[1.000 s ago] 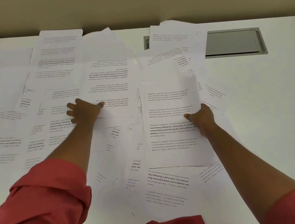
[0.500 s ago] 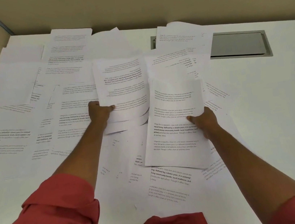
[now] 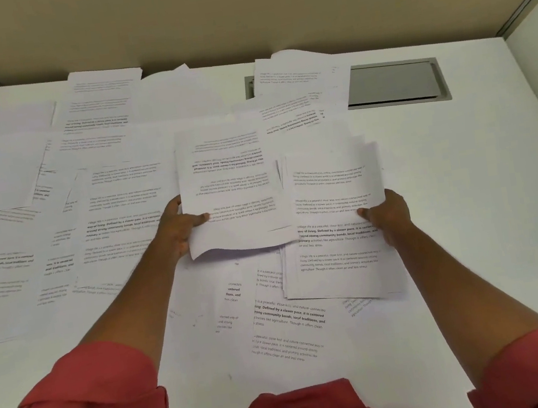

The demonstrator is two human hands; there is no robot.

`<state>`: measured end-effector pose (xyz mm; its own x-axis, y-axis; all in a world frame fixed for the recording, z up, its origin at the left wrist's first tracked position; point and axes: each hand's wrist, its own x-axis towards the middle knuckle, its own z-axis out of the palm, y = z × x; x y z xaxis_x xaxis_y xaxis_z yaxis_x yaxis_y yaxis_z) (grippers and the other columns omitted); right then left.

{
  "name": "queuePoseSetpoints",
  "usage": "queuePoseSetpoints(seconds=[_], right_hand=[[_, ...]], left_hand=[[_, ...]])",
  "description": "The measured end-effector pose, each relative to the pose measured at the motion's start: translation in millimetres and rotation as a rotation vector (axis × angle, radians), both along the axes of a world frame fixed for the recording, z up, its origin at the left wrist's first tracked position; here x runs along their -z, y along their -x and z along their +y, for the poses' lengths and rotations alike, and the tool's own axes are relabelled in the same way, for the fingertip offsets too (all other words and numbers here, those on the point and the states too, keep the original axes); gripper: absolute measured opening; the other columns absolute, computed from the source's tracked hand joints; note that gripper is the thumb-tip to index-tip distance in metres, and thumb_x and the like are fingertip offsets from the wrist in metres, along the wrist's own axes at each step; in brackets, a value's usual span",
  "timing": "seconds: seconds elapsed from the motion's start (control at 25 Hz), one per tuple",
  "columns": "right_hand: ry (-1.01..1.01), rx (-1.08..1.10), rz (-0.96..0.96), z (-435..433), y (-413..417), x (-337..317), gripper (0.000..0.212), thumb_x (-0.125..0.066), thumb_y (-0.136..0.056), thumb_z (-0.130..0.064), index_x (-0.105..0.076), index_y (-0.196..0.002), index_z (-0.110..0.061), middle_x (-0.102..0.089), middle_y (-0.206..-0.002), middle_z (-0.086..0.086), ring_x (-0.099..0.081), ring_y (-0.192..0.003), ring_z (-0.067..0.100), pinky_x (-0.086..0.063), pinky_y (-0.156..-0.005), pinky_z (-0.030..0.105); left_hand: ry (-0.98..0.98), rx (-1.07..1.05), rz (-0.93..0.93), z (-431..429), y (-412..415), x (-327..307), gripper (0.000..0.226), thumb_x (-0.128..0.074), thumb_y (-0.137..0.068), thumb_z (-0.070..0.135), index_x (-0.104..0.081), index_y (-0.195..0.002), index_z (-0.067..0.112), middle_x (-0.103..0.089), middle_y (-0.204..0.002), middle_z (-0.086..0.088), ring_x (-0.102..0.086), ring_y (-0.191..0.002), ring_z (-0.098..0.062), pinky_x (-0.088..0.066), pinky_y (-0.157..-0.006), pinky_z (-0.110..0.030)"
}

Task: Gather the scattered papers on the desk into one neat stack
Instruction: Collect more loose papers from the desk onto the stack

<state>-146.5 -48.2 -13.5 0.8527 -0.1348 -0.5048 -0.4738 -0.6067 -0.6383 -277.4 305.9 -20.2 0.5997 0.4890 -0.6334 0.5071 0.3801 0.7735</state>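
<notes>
Printed white papers lie scattered over the white desk point(image 3: 489, 207), mostly on its left half and centre. My left hand point(image 3: 177, 227) grips a few sheets point(image 3: 231, 188) by their left edge, lifted off the desk with the print upside down. My right hand point(image 3: 389, 218) holds a thicker bundle of sheets point(image 3: 336, 229) by its right edge, thumb on top. The left sheets overlap the bundle's left edge. More loose papers point(image 3: 287, 322) lie under and in front of both hands, others point(image 3: 115, 204) spread to the left and at the back point(image 3: 291, 79).
A grey metal cable hatch point(image 3: 395, 82) is set into the desk at the back right. Beige partition walls point(image 3: 233, 11) close the desk at the back and both sides. The desk's near edge runs just in front of my red sleeves.
My left hand picked up several sheets from the centre-left and carried them right and up until they overlap the bundle in my right hand. The bundle rose slightly.
</notes>
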Motion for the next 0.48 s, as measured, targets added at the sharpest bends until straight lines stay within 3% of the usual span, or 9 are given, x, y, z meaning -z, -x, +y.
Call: queuePoseSetpoints(seconds=[0.16,0.32,0.4,0.48], right_hand=[[-0.096,0.085,-0.009,-39,-12,-16,0.043,-0.076,-0.08,-0.005,-0.061,-0.12,-0.005,-0.066,-0.113,0.011,-0.063,-0.097,0.03,-0.049,-0.08,0.035],[-0.323,0.174,0.143,-71,-32,-28,0.046,-0.078,-0.077,-0.005,-0.062,-0.12,-0.005,-0.069,-0.111,0.013,-0.067,-0.093,0.032,-0.054,-0.081,0.044],[-0.348,0.169,0.196,-75,-36,-26,0.048,-0.079,-0.076,-0.006,-0.062,-0.121,-0.006,-0.068,-0.116,0.015,-0.068,-0.095,0.034,-0.054,-0.084,0.051],[-0.295,0.18,0.157,-77,-34,-28,0.047,-0.077,-0.078,-0.004,-0.06,-0.122,-0.003,-0.066,-0.118,0.014,-0.064,-0.093,0.031,-0.053,-0.082,0.044]], left_hand=[[-0.236,0.058,0.086,-29,-4,3,0.075,-0.074,-0.07,-0.013,-0.046,-0.136,0.011,-0.055,-0.128,-0.005,-0.055,-0.111,-0.025,-0.05,-0.089,-0.039],[-0.405,0.156,0.139,-51,-13,5,0.079,-0.079,-0.067,-0.006,-0.045,-0.136,0.01,-0.055,-0.128,-0.008,-0.054,-0.114,-0.027,-0.049,-0.095,-0.041],[-0.414,0.204,0.158,-65,-16,6,0.081,-0.079,-0.066,-0.008,-0.045,-0.136,0.009,-0.055,-0.12,-0.003,-0.054,-0.11,-0.023,-0.049,-0.096,-0.042],[-0.436,0.202,0.153,-73,-17,10,0.082,-0.081,-0.062,-0.009,-0.047,-0.134,0.011,-0.059,-0.122,-0.004,-0.056,-0.113,-0.026,-0.05,-0.095,-0.045]])
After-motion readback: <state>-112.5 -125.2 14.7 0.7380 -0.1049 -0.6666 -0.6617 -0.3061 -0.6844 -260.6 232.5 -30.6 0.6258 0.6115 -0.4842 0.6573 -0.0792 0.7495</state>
